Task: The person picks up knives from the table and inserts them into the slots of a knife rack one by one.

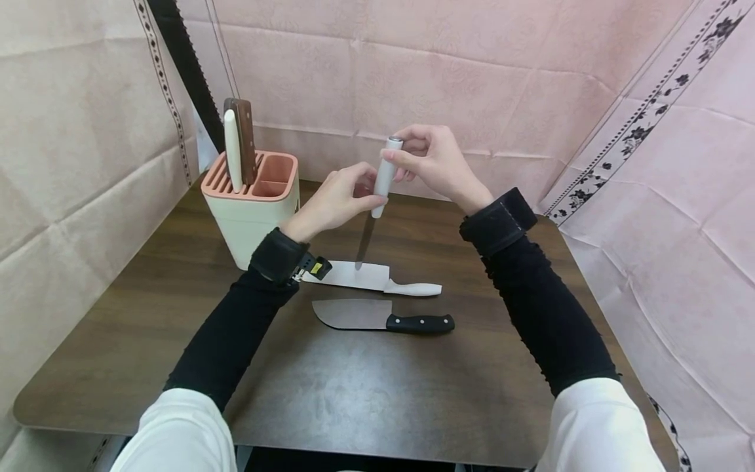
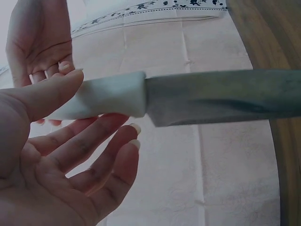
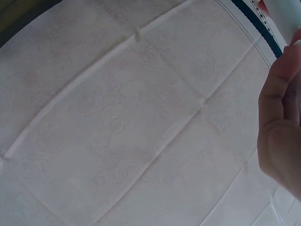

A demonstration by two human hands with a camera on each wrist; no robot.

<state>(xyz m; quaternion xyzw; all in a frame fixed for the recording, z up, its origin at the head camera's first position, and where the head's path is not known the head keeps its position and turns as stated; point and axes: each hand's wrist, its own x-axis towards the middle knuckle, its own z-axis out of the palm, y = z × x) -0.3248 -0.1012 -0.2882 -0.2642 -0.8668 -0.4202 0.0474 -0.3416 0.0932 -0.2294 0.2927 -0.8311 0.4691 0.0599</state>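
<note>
A kitchen knife (image 1: 386, 176) with a white handle is held blade down above the table, its narrow blade (image 2: 211, 99) pointing toward the tabletop. My left hand (image 1: 345, 191) pinches the lower part of the handle between thumb and fingers. Near the handle's top end, my right hand (image 1: 435, 160) grips it with thumb and fingertips. Below lies a white-handled cleaver (image 1: 362, 276), its left end partly hidden by my left wrist. Closer to me a black-handled knife (image 1: 360, 314) lies flat, handle to the right. The right wrist view catches only part of the right hand (image 3: 280, 113).
A pale green knife block (image 1: 253, 219) with a pink slotted top stands at the table's back left. In it are a white-handled knife (image 1: 232, 151) and a brown-handled one (image 1: 246, 141). Patterned cloth (image 1: 472, 78) hangs round the wooden table (image 1: 354, 393).
</note>
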